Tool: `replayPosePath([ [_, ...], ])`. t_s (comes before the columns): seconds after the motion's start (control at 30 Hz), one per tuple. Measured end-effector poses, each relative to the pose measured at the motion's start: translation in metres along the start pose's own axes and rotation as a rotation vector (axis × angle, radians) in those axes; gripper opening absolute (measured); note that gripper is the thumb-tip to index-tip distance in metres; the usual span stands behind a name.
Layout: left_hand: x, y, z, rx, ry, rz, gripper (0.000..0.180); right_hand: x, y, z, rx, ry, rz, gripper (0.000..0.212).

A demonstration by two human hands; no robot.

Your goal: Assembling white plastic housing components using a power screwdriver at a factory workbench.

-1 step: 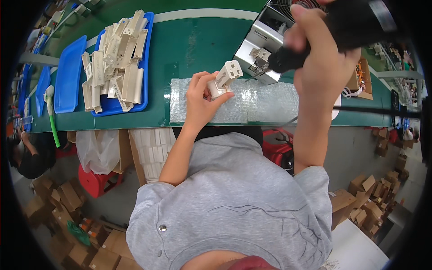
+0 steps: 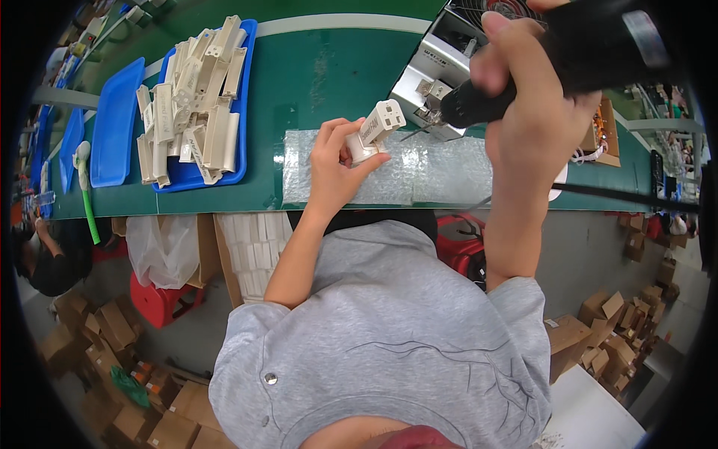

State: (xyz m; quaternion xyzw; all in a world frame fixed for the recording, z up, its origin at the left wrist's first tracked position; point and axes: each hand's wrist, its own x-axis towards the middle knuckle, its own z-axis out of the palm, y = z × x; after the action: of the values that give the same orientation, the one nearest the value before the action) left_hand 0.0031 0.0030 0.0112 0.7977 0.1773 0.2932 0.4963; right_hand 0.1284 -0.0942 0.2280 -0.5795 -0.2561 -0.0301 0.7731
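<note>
My left hand (image 2: 334, 157) grips a white plastic housing (image 2: 380, 123), upright on the bubble wrap, its end with square openings facing up. My right hand (image 2: 540, 97) is wrapped round a black electric screwdriver (image 2: 591, 51). The screwdriver's thin bit slants down to the left, its tip a little right of the housing and apart from it. Behind the bit stands a silver screw feeder (image 2: 431, 63), partly covered by the tool and my right hand.
A blue tray (image 2: 241, 142) heaped with white housings lies at the left, beside another blue tray (image 2: 116, 123). Bubble wrap (image 2: 449, 176) covers the green table's (image 2: 299, 75) near edge. A cable crosses at the right, near a cardboard box (image 2: 609, 135).
The screwdriver has shifted slightly left and down, bringing its bit out from the feeder toward the housing. My left hand and the housing have stayed in place.
</note>
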Motion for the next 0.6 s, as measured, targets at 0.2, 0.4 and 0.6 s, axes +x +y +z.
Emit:
replayPosePath([
  [0.2,-0.001,0.0,0.0,0.01,0.007,0.02,0.057,-0.015,-0.017,0.028,-0.007,-0.017,0.08,0.036],
  [0.4,0.002,-0.008,0.002,-0.021,0.031,0.009,0.058,-0.015,0.005,0.036,0.115,-0.063,-0.01,0.031],
  [0.6,0.002,-0.006,0.001,-0.014,0.039,0.02,0.058,-0.015,0.012,0.039,0.172,-0.031,-0.042,0.03],
])
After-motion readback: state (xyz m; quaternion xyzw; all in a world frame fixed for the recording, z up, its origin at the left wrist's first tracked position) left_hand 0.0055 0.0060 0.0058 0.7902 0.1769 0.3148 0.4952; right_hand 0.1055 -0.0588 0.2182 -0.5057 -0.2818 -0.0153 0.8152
